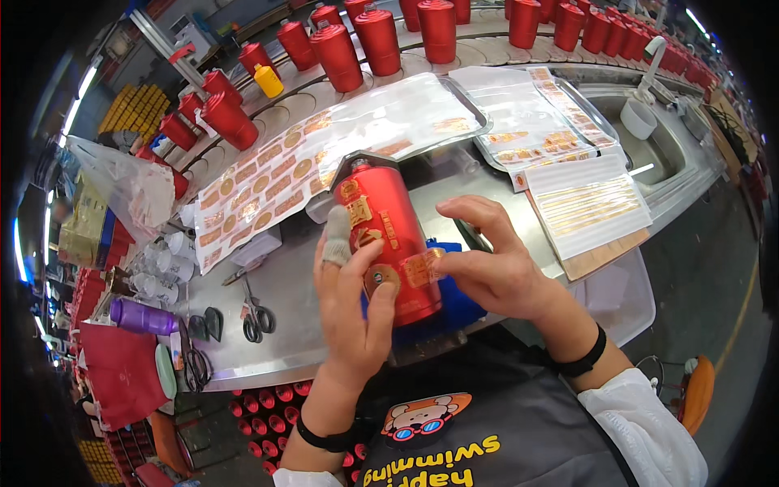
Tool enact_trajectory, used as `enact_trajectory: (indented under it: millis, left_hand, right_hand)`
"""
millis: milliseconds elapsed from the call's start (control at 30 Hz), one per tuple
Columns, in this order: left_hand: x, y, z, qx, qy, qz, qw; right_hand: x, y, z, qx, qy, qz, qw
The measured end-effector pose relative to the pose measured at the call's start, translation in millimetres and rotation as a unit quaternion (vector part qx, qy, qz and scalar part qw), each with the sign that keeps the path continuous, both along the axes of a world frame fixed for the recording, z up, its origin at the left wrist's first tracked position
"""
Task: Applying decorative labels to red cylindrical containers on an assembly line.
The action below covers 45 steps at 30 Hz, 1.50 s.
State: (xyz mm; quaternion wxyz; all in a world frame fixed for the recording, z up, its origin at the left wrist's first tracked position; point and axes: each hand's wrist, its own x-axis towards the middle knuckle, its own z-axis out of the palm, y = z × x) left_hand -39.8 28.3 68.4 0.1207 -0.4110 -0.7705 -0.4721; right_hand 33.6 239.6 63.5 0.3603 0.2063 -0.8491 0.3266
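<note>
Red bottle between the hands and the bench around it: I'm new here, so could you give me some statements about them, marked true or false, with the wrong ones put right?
1. The bottle between the hands is blue. False: it is red.
2. A finger of the left hand wears a pale covering. True.
3. The right hand holds scissors. False: it is at a gold label on the bottle; scissors lie on the metal bench.
4. A small yellow bottle stands near red ones. True.
5. The white tap is at the picture's left. False: it is at the right.
</note>
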Motion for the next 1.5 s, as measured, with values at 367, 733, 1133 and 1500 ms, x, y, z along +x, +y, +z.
enact_trajectory:
  millis: [367,733,1133,1500]
  left_hand:
    - [1,15,4,-0.054,0.074,0.047,0.995]
    - [9,4,-14,0.01,-0.03,0.078,0.996]
    - [4,21,-3,0.007,-0.093,0.06,0.994]
    - [-1,29,-5,-0.059,-0.036,0.082,0.994]
  right_hand:
    - [-4,-6,-25,-0.22,-0.175,-0.005,0.96]
    - [-1,-12,6,-0.259,-0.264,0.021,0.929]
    - [4,-3,4,-0.304,-0.261,0.058,0.914]
    - [3,-1,-12,-0.336,-0.266,0.048,0.902]
